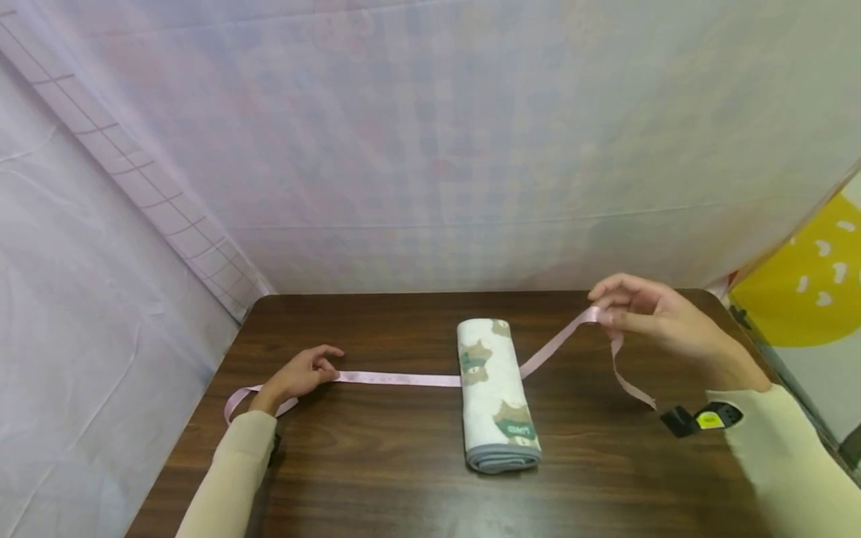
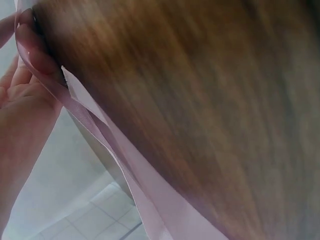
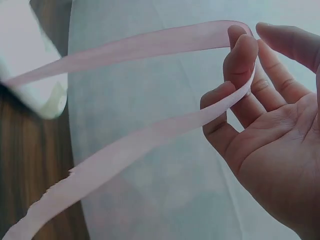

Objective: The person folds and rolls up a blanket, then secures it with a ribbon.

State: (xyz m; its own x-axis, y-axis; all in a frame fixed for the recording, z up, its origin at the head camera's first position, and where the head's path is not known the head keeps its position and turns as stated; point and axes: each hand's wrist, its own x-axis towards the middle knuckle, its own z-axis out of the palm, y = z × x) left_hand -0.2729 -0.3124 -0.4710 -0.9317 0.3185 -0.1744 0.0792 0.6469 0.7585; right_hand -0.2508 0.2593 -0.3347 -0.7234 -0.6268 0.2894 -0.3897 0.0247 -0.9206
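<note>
Ribbon (image 1: 397, 379), pale pink, is crossing the lower half of the head view and is passing beneath a folded cloth (image 1: 487, 403) just right of centre. The cloth, white with tan figures and green patches, is lying lengthwise on a dark wooden table (image 1: 605, 486), its grey folded edge facing the bottom of the frame. At lower left, the left hand (image 1: 300, 376) is pinching the ribbon close to the tabletop, while a loose loop is curling beside the wrist; in the left wrist view, the exact finger contact is remaining unclear. Toward the right edge, the right hand (image 1: 662, 315) is holding the ribbon above the table, pinching it between thumb and fingers. In the right wrist view, the ribbon is bending round the fingertips at upper right, and its jagged-edged tail is hanging toward the lower left. Pale sleeves (image 1: 232, 463) are covering both forearms. Behind the table, a faintly checked curtain (image 1: 430, 149) is filling the upper frame.
</note>
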